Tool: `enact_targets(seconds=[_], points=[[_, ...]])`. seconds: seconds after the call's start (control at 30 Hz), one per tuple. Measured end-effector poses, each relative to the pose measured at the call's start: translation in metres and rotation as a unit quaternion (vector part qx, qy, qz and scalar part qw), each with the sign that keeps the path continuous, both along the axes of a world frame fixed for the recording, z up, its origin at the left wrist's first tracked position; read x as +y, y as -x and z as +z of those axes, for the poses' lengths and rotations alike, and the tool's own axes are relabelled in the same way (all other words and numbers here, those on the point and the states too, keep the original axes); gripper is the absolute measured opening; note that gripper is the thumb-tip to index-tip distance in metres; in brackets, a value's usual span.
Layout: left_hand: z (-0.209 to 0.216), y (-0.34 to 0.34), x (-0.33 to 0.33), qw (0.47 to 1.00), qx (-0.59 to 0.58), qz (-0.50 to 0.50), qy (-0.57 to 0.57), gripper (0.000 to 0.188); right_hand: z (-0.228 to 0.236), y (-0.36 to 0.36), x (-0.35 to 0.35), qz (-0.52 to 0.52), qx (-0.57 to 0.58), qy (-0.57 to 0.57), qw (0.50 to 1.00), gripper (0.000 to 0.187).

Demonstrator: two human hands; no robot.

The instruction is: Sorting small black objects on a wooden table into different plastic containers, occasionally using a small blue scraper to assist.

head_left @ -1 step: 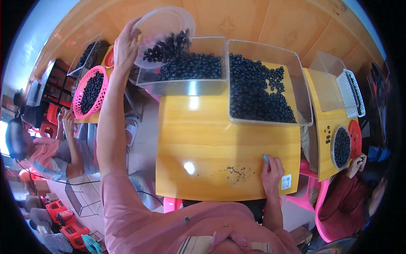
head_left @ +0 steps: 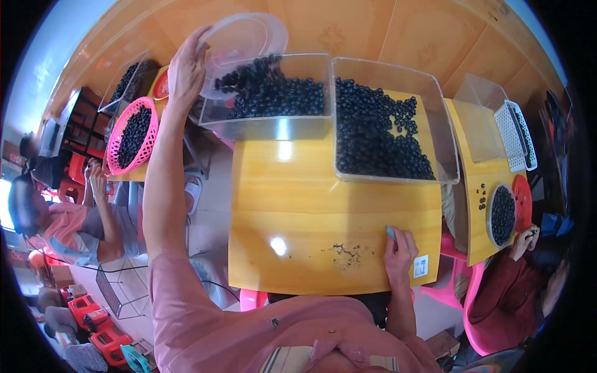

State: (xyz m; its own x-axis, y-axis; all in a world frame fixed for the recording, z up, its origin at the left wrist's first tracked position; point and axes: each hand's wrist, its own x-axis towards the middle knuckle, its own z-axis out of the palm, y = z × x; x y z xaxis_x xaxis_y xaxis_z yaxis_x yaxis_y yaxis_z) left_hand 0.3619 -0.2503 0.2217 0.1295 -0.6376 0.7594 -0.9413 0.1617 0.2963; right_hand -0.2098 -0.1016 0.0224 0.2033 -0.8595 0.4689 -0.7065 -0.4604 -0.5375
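At the upper left, my left hand [head_left: 188, 69] is closed on the rim of a clear round plastic bowl [head_left: 264, 31], tilted over a clear rectangular bin [head_left: 267, 128]. Small dark round pieces [head_left: 252, 73], fruits or beads, I cannot tell which, tumble from it, blurred, onto similar pieces in the bin. A second clear bin [head_left: 453, 163] adjoins on the right, also holding many dark pieces. My right hand [head_left: 401, 253] rests near the table's front right, fingers pinched on a small light-blue object [head_left: 390, 233] whose kind I cannot make out.
The yellow table [head_left: 298, 211] has dark residue [head_left: 345, 253] near its front. At left, a pink basket [head_left: 151, 138] holds dark pieces; a person [head_left: 93, 217] sits beside it. At right, another person [head_left: 513, 298] sits by a side table with a round container [head_left: 491, 224] and red tray [head_left: 523, 199].
The dark pieces have slid and dropped lower out of the tilted bowl toward the left bin. The bowl has shifted only slightly; my right hand stays in place.
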Motion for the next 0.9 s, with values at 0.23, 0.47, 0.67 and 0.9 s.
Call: enact_targets(seconds=[0.23,0.47,0.67,0.9], points=[[0.021,0.061,0.039,0.98,-0.184,0.046,0.063,0.055,0.012,0.001,0.006,0.02,-0.015,-0.027,0.999,0.023],[-0.004,0.094,0.14,0.928,0.254,-0.086,0.258,0.033,0.029,0.019,-0.001,0.005,-0.027,-0.141,0.99,0.024],[-0.101,0.13,0.256,0.874,0.471,0.114,-0.039,0.037,0.023,0.033,-0.019,0.051,0.075,-0.084,0.992,0.031],[-0.185,0.169,0.27,0.78,0.6,0.13,-0.121,0.044,0.025,0.03,-0.037,0.088,0.096,-0.037,0.991,0.038]])
